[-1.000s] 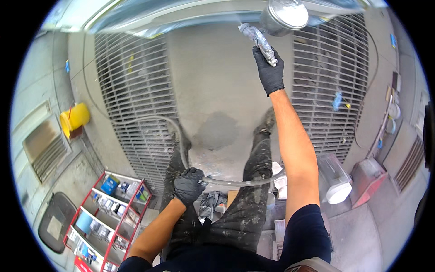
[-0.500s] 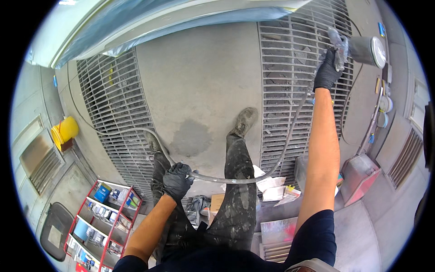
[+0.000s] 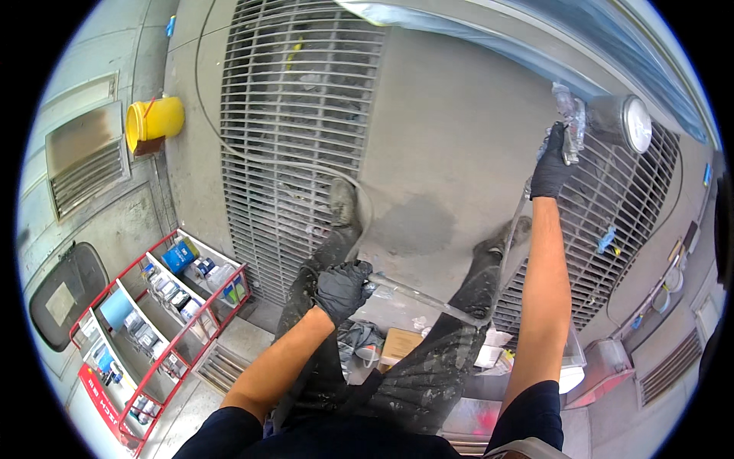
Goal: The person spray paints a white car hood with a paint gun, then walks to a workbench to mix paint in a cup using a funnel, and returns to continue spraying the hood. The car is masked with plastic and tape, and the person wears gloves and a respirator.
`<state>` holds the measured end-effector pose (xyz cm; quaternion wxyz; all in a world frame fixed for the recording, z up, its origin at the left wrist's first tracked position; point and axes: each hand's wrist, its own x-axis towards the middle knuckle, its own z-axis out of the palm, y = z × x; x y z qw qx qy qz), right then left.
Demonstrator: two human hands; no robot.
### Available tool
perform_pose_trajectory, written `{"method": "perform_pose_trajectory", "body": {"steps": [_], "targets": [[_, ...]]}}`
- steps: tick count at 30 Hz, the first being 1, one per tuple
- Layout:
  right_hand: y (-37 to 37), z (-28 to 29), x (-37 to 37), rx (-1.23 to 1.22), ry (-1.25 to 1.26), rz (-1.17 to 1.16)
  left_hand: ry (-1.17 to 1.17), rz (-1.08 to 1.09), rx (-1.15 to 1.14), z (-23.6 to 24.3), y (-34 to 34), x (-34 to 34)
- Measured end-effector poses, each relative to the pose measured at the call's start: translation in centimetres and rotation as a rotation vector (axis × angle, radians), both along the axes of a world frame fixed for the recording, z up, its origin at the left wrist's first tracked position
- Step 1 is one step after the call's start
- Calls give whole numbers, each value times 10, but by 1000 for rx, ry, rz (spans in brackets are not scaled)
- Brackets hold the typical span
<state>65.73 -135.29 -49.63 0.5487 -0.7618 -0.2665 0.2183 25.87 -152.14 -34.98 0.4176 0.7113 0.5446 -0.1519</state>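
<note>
My right hand, in a black glove, is closed around the handle of a spray gun. The gun looks wrapped in clear, smeared film, and a grey paint cup with a pale round end sticks out to its right. Close to my left thigh, my gloved left hand is wrapped around a grey air hose. The hose runs in front of my legs and bends up towards the gun; its other part trails away over the floor. Most of the fingers of both hands are turned away from view.
A large panel edged with blue masking film hangs across the top right. Metal floor grates lie under and beside my feet. At left stand a red-framed rack of cans and a yellow bucket. A cardboard box lies between my legs.
My view has turned left, so the rack, bucket and left grate sit further right and the panel has swung to the right. The hose between my hands now bends sharply. Both grips stay.
</note>
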Motion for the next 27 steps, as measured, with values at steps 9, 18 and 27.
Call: {"method": "perform_pose_trajectory", "body": {"steps": [9,18,27], "targets": [[89,-19,-260,68,40,314,-160,28,139,-16,31,-144],[90,-45,-201,-36,195,351,-179,-206,107,-72,72,-47],[-20,-51,133,-27,-42,155,-332,-484,163,-167,94,194]]}}
